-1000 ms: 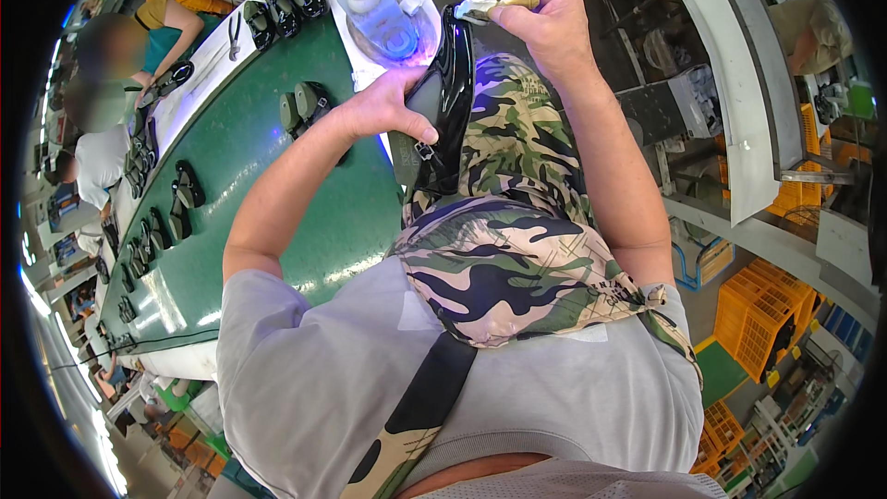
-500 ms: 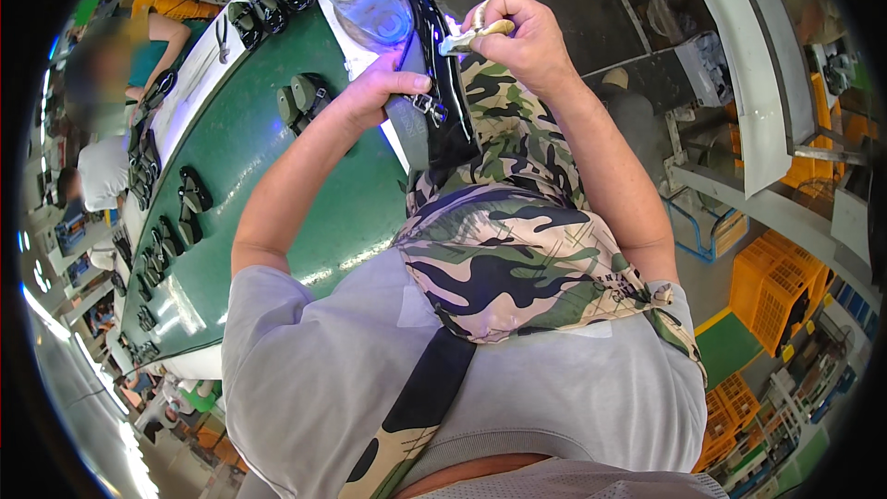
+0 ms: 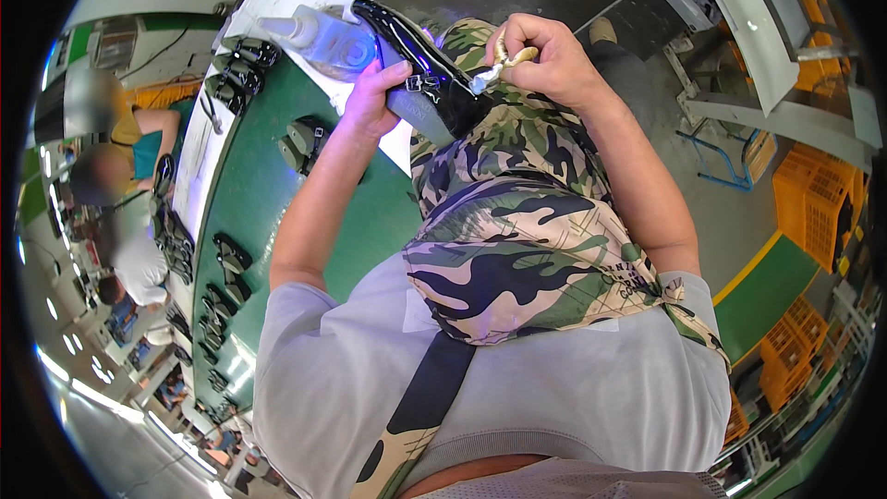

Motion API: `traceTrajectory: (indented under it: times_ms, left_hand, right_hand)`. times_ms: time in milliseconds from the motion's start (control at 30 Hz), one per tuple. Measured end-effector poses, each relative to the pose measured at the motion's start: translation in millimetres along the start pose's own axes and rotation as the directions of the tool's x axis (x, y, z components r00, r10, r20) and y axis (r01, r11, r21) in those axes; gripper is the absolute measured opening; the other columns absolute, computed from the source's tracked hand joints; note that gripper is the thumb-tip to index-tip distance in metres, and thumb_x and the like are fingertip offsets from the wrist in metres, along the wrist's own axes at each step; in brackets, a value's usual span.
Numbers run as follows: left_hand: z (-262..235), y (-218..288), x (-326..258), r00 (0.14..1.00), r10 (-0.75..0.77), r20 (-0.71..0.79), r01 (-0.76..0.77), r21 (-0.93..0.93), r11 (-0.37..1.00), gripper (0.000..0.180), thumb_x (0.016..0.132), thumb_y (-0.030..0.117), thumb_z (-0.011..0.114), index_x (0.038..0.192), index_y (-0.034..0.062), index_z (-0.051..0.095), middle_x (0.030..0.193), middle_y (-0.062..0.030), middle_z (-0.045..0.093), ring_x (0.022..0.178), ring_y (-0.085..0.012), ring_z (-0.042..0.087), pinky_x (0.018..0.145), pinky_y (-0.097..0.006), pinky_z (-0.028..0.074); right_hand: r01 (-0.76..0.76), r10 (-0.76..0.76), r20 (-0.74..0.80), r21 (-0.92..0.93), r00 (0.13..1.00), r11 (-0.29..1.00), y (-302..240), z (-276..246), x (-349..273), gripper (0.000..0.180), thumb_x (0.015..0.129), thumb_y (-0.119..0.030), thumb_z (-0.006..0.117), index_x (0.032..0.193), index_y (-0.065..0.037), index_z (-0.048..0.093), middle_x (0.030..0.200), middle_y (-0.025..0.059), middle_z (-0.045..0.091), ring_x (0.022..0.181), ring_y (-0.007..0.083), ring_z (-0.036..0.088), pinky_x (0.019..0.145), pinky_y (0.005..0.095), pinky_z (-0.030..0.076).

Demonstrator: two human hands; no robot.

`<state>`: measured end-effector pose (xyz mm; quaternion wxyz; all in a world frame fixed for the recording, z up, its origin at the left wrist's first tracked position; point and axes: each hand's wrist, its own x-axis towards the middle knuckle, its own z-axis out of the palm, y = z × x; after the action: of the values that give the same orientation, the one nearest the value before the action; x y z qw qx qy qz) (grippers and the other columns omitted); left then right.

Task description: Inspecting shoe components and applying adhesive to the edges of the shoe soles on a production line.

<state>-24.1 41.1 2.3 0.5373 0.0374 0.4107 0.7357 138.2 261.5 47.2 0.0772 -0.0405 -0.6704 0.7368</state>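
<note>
Both hands work: left hand [image 3: 374, 97] grips glossy black shoe [image 3: 420, 69], right hand [image 3: 545, 60] pinches brush [image 3: 499, 69].

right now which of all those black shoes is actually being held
The glossy black shoe with a small buckle, gripped by the left hand while the right hand touches a small brush to it. The others lie on the green belt.

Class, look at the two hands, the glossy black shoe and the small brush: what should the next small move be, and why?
Probably a short stroke of the brush along the shoe's edge. The left hand grips the black shoe from the side, holding it up over the apron, and the right hand has the brush tip at the shoe's near end, so the tool seems placed to apply.
</note>
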Motion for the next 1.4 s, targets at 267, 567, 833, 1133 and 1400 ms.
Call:
traceTrajectory:
  times_ms: [267, 567, 833, 1133, 1400]
  left_hand:
    - [-14, -20, 22, 0.998, 0.034, 0.054, -0.021, -0.234, 0.972, 0.043, 0.088, 0.01, 0.063, 0.13, 0.005, 0.054, 0.125, -0.011, 0.062, 0.116, -0.0301, 0.059, 0.105, -0.047, 0.045]
    - [18, -32, 35, 0.978, 0.208, -0.006, -0.204, -0.236, 0.95, 0.048, 0.085, 0.008, 0.065, 0.131, 0.0006, 0.05, 0.125, -0.0133, 0.061, 0.119, -0.0308, 0.057, 0.107, -0.046, 0.042]
    - [71, -23, 48, 0.888, 0.457, -0.045, -0.418, 0.335, 0.845, 0.053, 0.074, 0.002, 0.069, 0.123, -0.0002, 0.049, 0.111, -0.0069, 0.058, 0.1, -0.0201, 0.058, 0.096, -0.033, 0.045]
    - [108, -16, 83, 0.895, 0.434, 0.099, -0.389, 0.651, 0.652, 0.062, 0.071, 0.006, 0.081, 0.124, -0.0009, 0.05, 0.112, -0.0112, 0.062, 0.103, -0.0224, 0.061, 0.097, -0.037, 0.047]
    - [185, 32, 197, 0.983, 0.158, 0.095, -0.18, 0.664, 0.726, 0.056, 0.074, 0.004, 0.079, 0.123, -0.0016, 0.052, 0.109, -0.0104, 0.064, 0.098, -0.0211, 0.061, 0.09, -0.035, 0.05]
  right_hand:
    - [0.102, -0.004, -0.287, 0.328, 0.958, 0.939, 15, -13, -20, 0.016, 0.078, 0.004, 0.07, 0.083, -0.004, 0.057, 0.091, 0.0093, 0.066, 0.086, 0.014, 0.061, 0.078, 0.0285, 0.05]
    - [0.133, 0.175, -0.576, 0.453, 0.799, 0.882, 20, -11, -23, 0.019, 0.075, 0.004, 0.075, 0.084, -0.002, 0.059, 0.081, 0.004, 0.063, 0.071, 0.0094, 0.058, 0.068, 0.0241, 0.048]
    - [0.096, 0.323, -0.711, 0.481, 0.625, 0.872, 36, -32, -29, 0.017, 0.075, 0.004, 0.072, 0.08, -0.004, 0.058, 0.077, 0.0025, 0.062, 0.067, 0.0099, 0.057, 0.063, 0.0248, 0.047]
    - [0.194, 0.372, -0.677, 0.605, 0.635, 0.772, 55, -63, -7, 0.019, 0.075, 0.0, 0.074, 0.084, -0.006, 0.058, 0.076, 0.0008, 0.061, 0.063, 0.0087, 0.053, 0.058, 0.0241, 0.042]
    - [0.435, 0.437, -0.811, 0.581, 0.39, 0.688, 127, -137, -6, 0.018, 0.076, -0.003, 0.075, 0.085, -0.005, 0.06, 0.077, 0.0004, 0.061, 0.063, 0.0081, 0.053, 0.057, 0.0243, 0.041]
